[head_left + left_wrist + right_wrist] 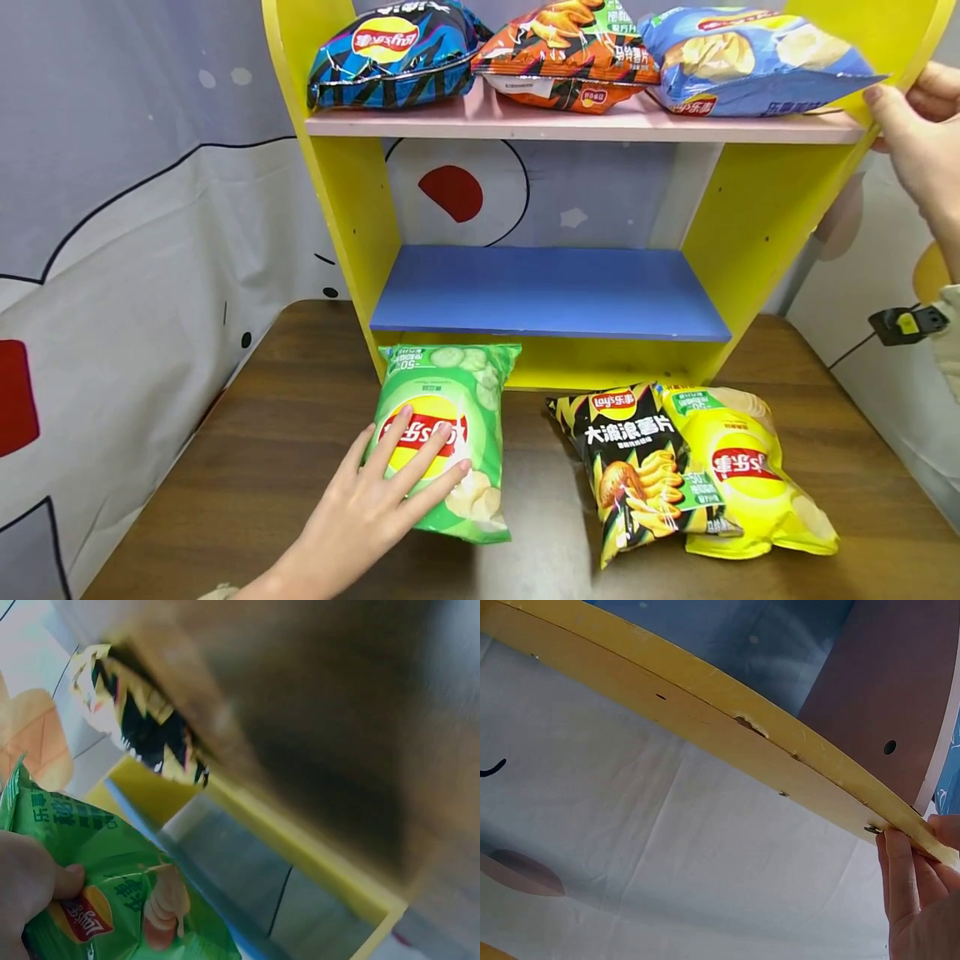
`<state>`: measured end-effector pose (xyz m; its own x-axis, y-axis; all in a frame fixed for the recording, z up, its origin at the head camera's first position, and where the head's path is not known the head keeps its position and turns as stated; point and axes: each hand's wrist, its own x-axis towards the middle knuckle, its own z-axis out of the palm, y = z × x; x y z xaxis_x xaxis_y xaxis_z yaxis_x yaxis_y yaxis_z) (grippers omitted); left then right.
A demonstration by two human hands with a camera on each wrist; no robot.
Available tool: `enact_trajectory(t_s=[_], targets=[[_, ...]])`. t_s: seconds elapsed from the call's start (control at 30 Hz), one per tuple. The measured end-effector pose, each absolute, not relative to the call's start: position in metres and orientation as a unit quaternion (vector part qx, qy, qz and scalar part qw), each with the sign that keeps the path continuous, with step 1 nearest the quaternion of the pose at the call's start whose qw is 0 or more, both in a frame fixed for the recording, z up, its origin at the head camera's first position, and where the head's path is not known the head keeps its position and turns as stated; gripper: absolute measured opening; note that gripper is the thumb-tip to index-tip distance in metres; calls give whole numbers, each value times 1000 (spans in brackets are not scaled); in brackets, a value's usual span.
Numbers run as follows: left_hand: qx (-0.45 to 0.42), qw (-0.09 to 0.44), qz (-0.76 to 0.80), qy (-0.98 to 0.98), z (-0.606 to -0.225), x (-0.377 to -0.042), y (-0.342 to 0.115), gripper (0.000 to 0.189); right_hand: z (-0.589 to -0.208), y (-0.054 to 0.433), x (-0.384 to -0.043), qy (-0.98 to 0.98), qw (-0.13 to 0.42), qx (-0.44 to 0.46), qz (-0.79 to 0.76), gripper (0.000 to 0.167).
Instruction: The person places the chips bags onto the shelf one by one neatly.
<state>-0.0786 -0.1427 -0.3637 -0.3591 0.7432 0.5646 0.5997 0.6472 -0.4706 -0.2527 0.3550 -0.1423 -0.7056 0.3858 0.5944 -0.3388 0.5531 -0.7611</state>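
Observation:
My left hand point(378, 500) grips a green bag of potato chips point(483, 408), its fingers spread over the front. The left wrist view shows the thumb point(69, 880) pressed against the bag's other side. Held before the lower part of the shelf unit, the green bag has its logo upside down in the head view. At the upper right, my right hand point(918, 137) holds the edge of the unit's yellow side panel point(772, 217). In the right wrist view its fingers point(904, 874) and thumb lie on either side of that panel.
A black chip bag point(630, 467) overlaps a yellow chip bag point(746, 467) on the brown table point(247, 467). Blue-black point(397, 62), orange point(566, 54) and light blue point(750, 62) chip bags lie along the pink top shelf point(585, 125). Below it runs a blue shelf board point(551, 292).

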Motion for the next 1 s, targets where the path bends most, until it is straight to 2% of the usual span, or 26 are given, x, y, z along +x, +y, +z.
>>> enact_trajectory(t_s=[0.2, 0.3, 0.53, 0.8, 1.0], targets=[[-394, 461, 78, -792, -339, -97, -140, 46, -144, 355, -253, -794, 387, -8, 470, 37], [-378, 477, 90, -788, -330, -108, -139, 45, -144, 355, -253, -792, 384, -5, 475, 37], [-362, 456, 120, -804, -320, -141, -143, 49, -143, 355, -253, -787, 381, -3, 485, 37], [-373, 443, 150, -801, -320, -190, -153, 71, -143, 356, -254, -789, 383, -2, 480, 37], [-389, 429, 137, -804, -323, -219, -156, 77, -143, 357, -255, -790, 392, 7, 472, 36]])
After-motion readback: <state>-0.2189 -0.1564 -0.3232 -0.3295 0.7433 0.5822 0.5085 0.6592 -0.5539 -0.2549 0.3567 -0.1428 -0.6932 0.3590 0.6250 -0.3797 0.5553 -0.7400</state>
